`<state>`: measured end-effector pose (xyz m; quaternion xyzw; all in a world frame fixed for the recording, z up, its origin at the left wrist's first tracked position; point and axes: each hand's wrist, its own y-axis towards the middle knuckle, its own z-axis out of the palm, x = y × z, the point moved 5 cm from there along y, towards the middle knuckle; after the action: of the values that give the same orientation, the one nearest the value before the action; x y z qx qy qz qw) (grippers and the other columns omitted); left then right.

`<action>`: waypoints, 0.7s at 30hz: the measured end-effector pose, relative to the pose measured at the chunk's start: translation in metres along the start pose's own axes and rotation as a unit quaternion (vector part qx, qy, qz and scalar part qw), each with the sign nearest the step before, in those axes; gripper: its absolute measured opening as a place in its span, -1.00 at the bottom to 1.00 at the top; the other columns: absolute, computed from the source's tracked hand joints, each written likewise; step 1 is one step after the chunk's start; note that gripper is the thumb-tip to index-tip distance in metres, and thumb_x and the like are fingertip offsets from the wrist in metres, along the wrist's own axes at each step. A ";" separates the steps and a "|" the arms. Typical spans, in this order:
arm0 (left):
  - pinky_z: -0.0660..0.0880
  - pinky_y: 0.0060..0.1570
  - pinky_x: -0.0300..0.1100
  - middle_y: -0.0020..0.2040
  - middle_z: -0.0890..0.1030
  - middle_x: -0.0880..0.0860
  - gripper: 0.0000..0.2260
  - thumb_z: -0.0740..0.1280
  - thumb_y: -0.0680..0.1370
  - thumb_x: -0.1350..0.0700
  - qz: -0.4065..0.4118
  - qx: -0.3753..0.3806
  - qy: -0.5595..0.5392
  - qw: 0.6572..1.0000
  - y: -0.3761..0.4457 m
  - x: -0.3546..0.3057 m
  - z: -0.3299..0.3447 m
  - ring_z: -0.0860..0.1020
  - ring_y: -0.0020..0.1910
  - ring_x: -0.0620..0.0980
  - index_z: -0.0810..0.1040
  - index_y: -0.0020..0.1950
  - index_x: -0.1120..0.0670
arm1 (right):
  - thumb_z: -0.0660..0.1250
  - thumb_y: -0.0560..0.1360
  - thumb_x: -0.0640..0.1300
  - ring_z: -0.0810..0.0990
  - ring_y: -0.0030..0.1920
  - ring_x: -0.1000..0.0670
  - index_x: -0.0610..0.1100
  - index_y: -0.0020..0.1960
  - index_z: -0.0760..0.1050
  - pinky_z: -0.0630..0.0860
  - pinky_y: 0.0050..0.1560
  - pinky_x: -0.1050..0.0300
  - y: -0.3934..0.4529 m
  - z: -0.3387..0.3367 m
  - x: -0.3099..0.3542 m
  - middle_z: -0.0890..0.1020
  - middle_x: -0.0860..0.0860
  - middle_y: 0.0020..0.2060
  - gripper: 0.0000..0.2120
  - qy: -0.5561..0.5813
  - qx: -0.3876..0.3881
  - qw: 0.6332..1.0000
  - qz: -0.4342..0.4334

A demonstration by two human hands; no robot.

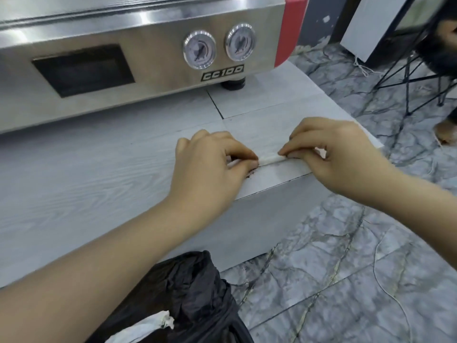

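A small white folded tissue (270,159) lies on the grey wood-grain counter (86,174), close to its front right corner. My left hand (212,164) pinches the tissue's left end between thumb and fingertips. Its right end is pinched by my right hand (331,149). Both hands rest low on the counter top, with the tissue stretched between them. A few dark crumbs (251,173) lie on the counter just under my left fingertips.
A steel espresso machine (148,58) with two round gauges (199,49) and a red side panel stands at the back of the counter. A black bin bag (188,293) holding white paper sits below the counter edge. Marble-patterned floor (346,268) lies to the right, with black chair legs (415,78) at the far right.
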<state>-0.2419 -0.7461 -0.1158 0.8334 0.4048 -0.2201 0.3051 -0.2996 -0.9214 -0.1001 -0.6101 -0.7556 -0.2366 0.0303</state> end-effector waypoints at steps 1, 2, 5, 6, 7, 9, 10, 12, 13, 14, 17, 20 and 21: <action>0.20 0.01 -0.12 -0.19 0.62 -0.21 -0.96 0.46 0.49 -0.07 -0.003 -0.008 -0.007 1.000 0.011 -0.002 0.003 0.49 -0.04 -0.11 0.69 -0.16 -0.19 | 0.40 0.44 -0.37 0.47 -0.19 0.20 -0.16 -0.11 0.68 0.34 -0.09 0.51 0.010 -0.007 -0.007 0.63 0.00 -0.17 -0.84 -0.011 -0.006 1.000 -0.001; 0.28 0.06 -0.08 -0.18 0.63 -0.20 -0.96 0.45 0.48 -0.06 -0.006 -0.023 -0.018 1.000 0.024 -0.003 0.007 0.52 -0.03 -0.10 0.69 -0.16 -0.18 | 0.40 0.44 -0.36 0.48 -0.20 0.18 -0.16 -0.11 0.68 0.34 -0.10 0.48 0.022 -0.015 -0.016 0.64 -0.01 -0.17 -0.85 -0.024 -0.017 1.000 -0.004; 0.41 0.17 0.06 -0.17 0.65 -0.18 -0.95 0.44 0.47 -0.05 -0.014 -0.066 -0.026 0.997 0.066 -0.007 0.020 0.57 0.00 -0.06 0.71 -0.15 -0.15 | 0.39 0.45 -0.34 0.47 -0.19 0.13 -0.19 -0.10 0.68 0.35 -0.10 0.39 0.057 -0.030 -0.045 0.65 -0.06 -0.16 -0.87 -0.064 -0.023 0.998 -0.019; 0.38 0.22 0.04 -0.13 0.66 -0.17 -0.94 0.43 0.48 -0.04 -0.024 -0.068 -0.013 0.997 0.078 -0.008 0.026 0.56 0.04 -0.06 0.71 -0.13 -0.14 | 0.39 0.44 -0.34 0.47 -0.18 0.11 -0.19 -0.10 0.69 0.35 -0.10 0.35 0.065 -0.031 -0.054 0.65 -0.08 -0.16 -0.87 -0.071 -0.015 0.997 -0.018; 0.33 0.25 0.00 -0.08 0.68 -0.16 -0.94 0.43 0.50 -0.05 -0.035 -0.066 0.006 0.997 0.089 -0.007 0.033 0.55 0.08 -0.05 0.71 -0.12 -0.14 | 0.39 0.43 -0.34 0.47 -0.18 0.09 -0.20 -0.10 0.69 0.35 -0.10 0.34 0.069 -0.030 -0.064 0.65 -0.09 -0.16 -0.87 -0.073 -0.007 0.997 -0.009; 0.28 0.24 -0.02 -0.02 0.69 -0.15 -0.93 0.43 0.51 -0.06 -0.049 -0.049 0.032 0.997 0.105 -0.003 0.049 0.53 0.14 -0.03 0.71 -0.10 -0.13 | 0.41 0.42 -0.34 0.46 -0.19 0.09 -0.18 -0.10 0.69 0.32 -0.12 0.42 0.067 -0.027 -0.081 0.66 -0.09 -0.16 -0.86 -0.067 0.007 0.997 0.026; 0.27 0.25 -0.02 -0.01 0.70 -0.15 -0.93 0.43 0.50 -0.07 -0.053 -0.039 0.033 0.997 0.110 -0.002 0.056 0.53 0.16 -0.02 0.71 -0.10 -0.13 | 0.41 0.41 -0.34 0.46 -0.19 0.09 -0.17 -0.09 0.70 0.30 -0.13 0.48 0.063 -0.026 -0.087 0.66 -0.08 -0.16 -0.85 -0.062 0.012 0.997 0.045; 0.25 0.24 -0.03 0.00 0.70 -0.14 -0.92 0.44 0.49 -0.09 -0.054 -0.026 0.024 0.998 0.117 -0.001 0.069 0.53 0.17 -0.02 0.71 -0.10 -0.14 | 0.41 0.41 -0.33 0.50 -0.18 0.08 -0.15 -0.09 0.70 0.35 -0.09 0.44 0.051 -0.026 -0.096 0.67 -0.06 -0.16 -0.84 -0.057 0.008 0.996 0.074; 0.24 0.21 -0.05 -0.01 0.70 -0.14 -0.92 0.45 0.48 -0.10 -0.050 -0.020 0.021 0.998 0.120 -0.004 0.075 0.53 0.17 -0.03 0.71 -0.11 -0.14 | 0.41 0.41 -0.32 0.51 -0.17 0.06 -0.14 -0.10 0.70 0.39 -0.06 0.37 0.045 -0.029 -0.099 0.67 -0.05 -0.15 -0.85 -0.059 0.002 0.995 0.085; 0.22 0.18 -0.07 -0.02 0.70 -0.15 -0.91 0.45 0.47 -0.11 -0.043 -0.013 0.018 0.999 0.122 -0.007 0.081 0.53 0.16 -0.04 0.71 -0.11 -0.14 | 0.41 0.41 -0.32 0.52 -0.16 0.06 -0.14 -0.10 0.70 0.41 -0.05 0.33 0.037 -0.031 -0.102 0.66 -0.03 -0.16 -0.85 -0.064 -0.005 0.993 0.096; 0.17 0.12 -0.11 -0.02 0.70 -0.17 -0.91 0.45 0.48 -0.11 -0.010 0.014 0.008 1.000 0.127 -0.023 0.097 0.53 0.15 -0.08 0.71 -0.11 -0.14 | 0.43 0.42 -0.30 0.51 -0.17 0.08 -0.13 -0.10 0.70 0.34 -0.11 0.44 0.015 -0.040 -0.106 0.61 0.06 -0.20 -0.87 -0.085 -0.022 0.987 0.134; 0.17 0.09 -0.11 -0.01 0.69 -0.19 -0.92 0.45 0.48 -0.10 0.026 0.033 -0.005 0.999 0.130 -0.037 0.111 0.54 0.14 -0.11 0.71 -0.12 -0.15 | 0.42 0.42 -0.30 0.51 -0.18 0.06 -0.13 -0.10 0.71 0.34 -0.09 0.33 -0.006 -0.044 -0.102 0.57 0.07 -0.24 -0.86 -0.113 -0.043 0.977 0.173; 0.18 0.10 -0.10 -0.02 0.69 -0.19 -0.93 0.45 0.47 -0.10 0.034 0.039 -0.013 0.999 0.131 -0.041 0.114 0.53 0.13 -0.12 0.71 -0.11 -0.15 | 0.41 0.42 -0.30 0.50 -0.19 0.04 -0.13 -0.10 0.70 0.33 -0.13 0.33 -0.013 -0.045 -0.098 0.55 0.06 -0.25 -0.86 -0.120 -0.053 0.973 0.190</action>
<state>-0.1731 -0.9100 -0.1296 0.8553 0.3632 -0.2359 0.2845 -0.2974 -1.0305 -0.0968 -0.7671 -0.6105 -0.1912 -0.0487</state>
